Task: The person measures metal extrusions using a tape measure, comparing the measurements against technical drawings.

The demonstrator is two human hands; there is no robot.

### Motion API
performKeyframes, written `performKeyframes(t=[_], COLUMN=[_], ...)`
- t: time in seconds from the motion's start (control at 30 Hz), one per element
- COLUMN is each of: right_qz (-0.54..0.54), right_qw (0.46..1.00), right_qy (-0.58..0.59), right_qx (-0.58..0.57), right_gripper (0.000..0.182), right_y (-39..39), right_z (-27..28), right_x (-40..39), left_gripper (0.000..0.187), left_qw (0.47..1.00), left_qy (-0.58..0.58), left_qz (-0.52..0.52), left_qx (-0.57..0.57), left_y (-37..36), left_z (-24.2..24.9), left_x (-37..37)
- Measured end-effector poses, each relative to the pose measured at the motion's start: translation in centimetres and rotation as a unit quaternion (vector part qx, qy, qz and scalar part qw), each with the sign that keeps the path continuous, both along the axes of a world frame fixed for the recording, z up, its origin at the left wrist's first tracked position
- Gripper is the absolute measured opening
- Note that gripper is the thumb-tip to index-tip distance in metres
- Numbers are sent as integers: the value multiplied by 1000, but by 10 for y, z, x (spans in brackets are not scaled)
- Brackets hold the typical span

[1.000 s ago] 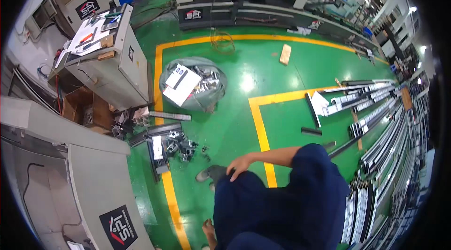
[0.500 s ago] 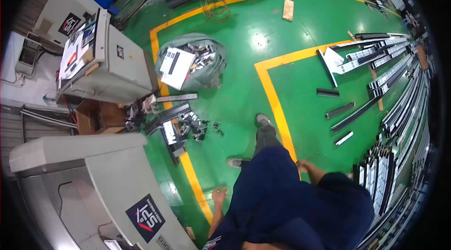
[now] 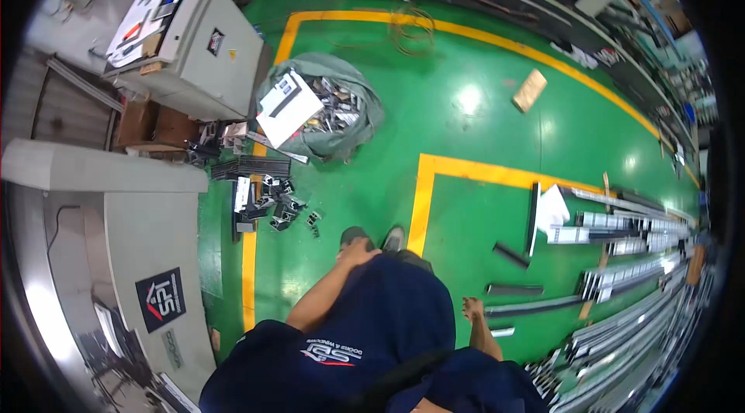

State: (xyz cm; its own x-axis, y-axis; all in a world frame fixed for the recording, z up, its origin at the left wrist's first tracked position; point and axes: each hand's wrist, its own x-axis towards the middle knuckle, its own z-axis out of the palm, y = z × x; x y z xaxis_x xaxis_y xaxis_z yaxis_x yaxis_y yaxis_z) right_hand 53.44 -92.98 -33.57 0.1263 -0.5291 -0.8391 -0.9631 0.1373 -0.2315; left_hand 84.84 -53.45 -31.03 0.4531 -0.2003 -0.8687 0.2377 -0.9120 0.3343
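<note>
My left hand is in front of my body, over my leg and just above one shoe, with loosely spread fingers and nothing visible in it. My right hand hangs beside my dark blue shirt, over the green floor, its fingers apart and empty. The closest thing to it is a long dark profile on the floor. Ahead on the left, small black cut pieces lie in a pile near the yellow line. Past them a green sack holds metal scraps, with a white sheet on top.
A grey machine stands close on the left, and a grey cabinet farther ahead. Many long profiles cover the floor at the right. A coiled hose and a tan block lie ahead.
The view has turned and moved forward. My left hand has swung from over the floor to the front of my leg. My right hand still hangs at my side, and my feet are closer together.
</note>
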Motion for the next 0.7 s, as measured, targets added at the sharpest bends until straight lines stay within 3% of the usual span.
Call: performKeyframes(t=[0.1, 0.17, 0.23, 0.3, 0.37, 0.4, 0.43, 0.47, 0.5, 0.57, 0.6, 0.7], right_qz=[93, 237, 114, 174, 230, 251, 270, 338, 365, 421, 399, 200], right_qw=[987, 959, 967, 923, 876, 880, 884, 903, 896, 873, 871, 890], right_qy=[-117, -154, -227, -342, -423, -401, -378, -261, -247, -241, -276, -400], right_qx=[59, 24, 25, 29, 28, 41, 54, 44, 49, 52, 73, 83], right_gripper=[29, 32, 30, 32, 35, 35, 36, 33, 31, 26, 28, 32], right_y=[-76, -113, -111, -122, -113, -110, -109, -113, -125, -152, -195, -271], right_z=[-45, -81, -69, -97, -84, -78, -69, -48, -26, -2, -46, -2], right_x=[87, 169, 263, 339, 416, 453, 488, 526, 544, 622, 638, 729], left_gripper=[79, 67, 54, 43, 38, 38, 39, 40, 38, 37, 37, 38], left_qw=[990, 985, 987, 981, 962, 939, 929, 920, 911, 948, 964, 981], left_qy=[-7, -23, -27, -89, -58, -67, -102, -130, -101, -120, -122, -83], left_qz=[-137, -169, -123, -59, 145, 229, 254, 276, 312, 211, 157, 103], left_qx=[-22, -26, -97, -162, -225, -248, -249, -246, -249, -204, -174, -139], left_y=[-77, -105, -119, -140, -175, -196, -212, -225, -235, -248, -251, -256], left_z=[30, 13, 11, -10, -31, -37, -46, -56, -63, -43, -33, -18], left_x=[60, 91, 137, 190, 257, 293, 332, 364, 395, 466, 486, 540])
